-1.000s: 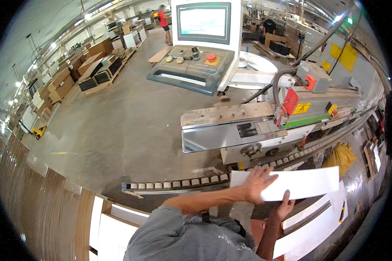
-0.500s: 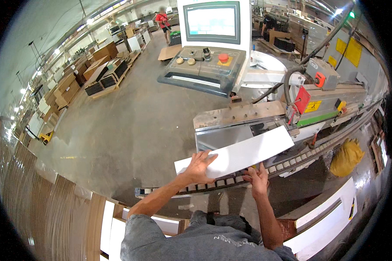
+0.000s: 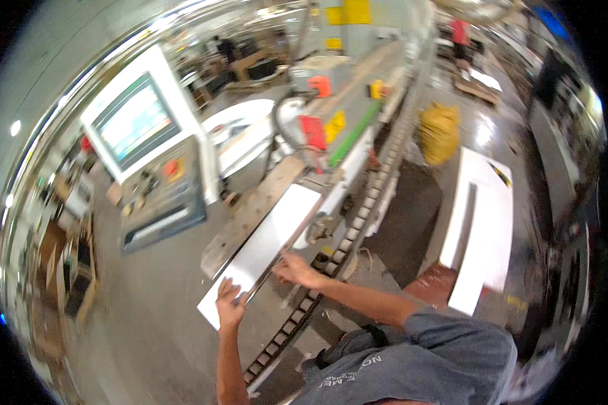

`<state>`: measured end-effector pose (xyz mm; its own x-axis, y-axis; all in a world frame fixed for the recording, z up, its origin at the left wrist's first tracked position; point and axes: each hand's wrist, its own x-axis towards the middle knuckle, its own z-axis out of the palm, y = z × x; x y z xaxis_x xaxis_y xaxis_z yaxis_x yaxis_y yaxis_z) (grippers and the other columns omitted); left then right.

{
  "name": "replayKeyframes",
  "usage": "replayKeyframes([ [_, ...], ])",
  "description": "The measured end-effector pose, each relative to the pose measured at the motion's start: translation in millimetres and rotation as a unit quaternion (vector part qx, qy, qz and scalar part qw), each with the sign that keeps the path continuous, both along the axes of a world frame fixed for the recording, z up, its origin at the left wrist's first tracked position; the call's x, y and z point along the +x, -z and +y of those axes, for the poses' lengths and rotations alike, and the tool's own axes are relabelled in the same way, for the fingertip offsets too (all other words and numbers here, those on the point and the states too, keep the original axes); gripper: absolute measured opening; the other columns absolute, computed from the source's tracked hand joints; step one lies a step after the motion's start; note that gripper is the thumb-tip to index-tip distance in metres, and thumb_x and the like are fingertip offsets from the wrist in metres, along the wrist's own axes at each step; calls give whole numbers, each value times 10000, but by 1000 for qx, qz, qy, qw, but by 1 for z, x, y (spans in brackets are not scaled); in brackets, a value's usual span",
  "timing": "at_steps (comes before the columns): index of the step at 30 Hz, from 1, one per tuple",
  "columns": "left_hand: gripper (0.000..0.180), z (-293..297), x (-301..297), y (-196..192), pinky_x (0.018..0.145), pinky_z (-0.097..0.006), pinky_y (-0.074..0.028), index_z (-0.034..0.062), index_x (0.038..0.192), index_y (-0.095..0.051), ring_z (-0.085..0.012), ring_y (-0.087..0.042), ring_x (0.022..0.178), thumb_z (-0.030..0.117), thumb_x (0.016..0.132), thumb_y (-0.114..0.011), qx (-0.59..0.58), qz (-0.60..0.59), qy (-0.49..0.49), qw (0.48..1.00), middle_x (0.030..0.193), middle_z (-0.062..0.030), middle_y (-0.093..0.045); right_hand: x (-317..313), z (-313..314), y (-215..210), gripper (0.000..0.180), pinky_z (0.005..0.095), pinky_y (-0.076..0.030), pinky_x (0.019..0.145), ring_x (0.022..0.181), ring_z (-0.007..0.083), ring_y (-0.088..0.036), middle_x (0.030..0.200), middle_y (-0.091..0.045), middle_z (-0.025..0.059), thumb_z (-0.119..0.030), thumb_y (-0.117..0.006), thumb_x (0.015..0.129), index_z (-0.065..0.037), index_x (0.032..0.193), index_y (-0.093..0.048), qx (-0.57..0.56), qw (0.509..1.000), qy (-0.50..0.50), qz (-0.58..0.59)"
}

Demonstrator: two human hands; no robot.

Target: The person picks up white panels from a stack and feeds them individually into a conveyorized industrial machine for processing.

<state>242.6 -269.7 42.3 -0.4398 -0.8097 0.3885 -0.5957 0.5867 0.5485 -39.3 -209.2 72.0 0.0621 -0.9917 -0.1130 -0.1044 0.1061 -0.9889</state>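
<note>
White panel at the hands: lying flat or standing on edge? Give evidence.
Flat: the white panel shows its broad face upward; left hand on it, right hand at its long edge.

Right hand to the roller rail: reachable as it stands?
Likely yes. The right hand is at the near edge of the white panel, its forearm passing above the roller rail. Nothing visible blocks the way down, though blur leaves its grip unclear.
</note>
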Motion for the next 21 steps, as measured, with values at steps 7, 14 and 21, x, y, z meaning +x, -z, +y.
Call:
replayKeyframes([
  [7,362,-15,-4,10,1074,-461,-450,-56,1110,-719,-433,-533,1311,80,781,-785,-10,24,35,999,1348,-279,-603,11,-23,24,928,314,-596,595,678,227,-707,984,-720,223,-286,-622,956,254,1464,-64,-5,994,82,74],
  [14,435,-16,2,-2,1114,-470,-408,-53,1155,-706,-429,-519,1329,162,789,-801,-15,-38,53,998,1365,-273,-593,12,-19,18,935,324,-568,558,639,227,-700,906,-722,216,-295,-625,927,287,1429,-92,-27,995,93,27],
  [21,461,-16,3,6,1141,-464,-372,-61,1179,-696,-419,-489,1364,223,824,-777,-21,-34,47,998,1381,-265,-587,9,-15,12,919,329,-568,560,626,223,-692,861,-726,197,-288,-623,921,278,1432,-110,-27,994,92,55],
])
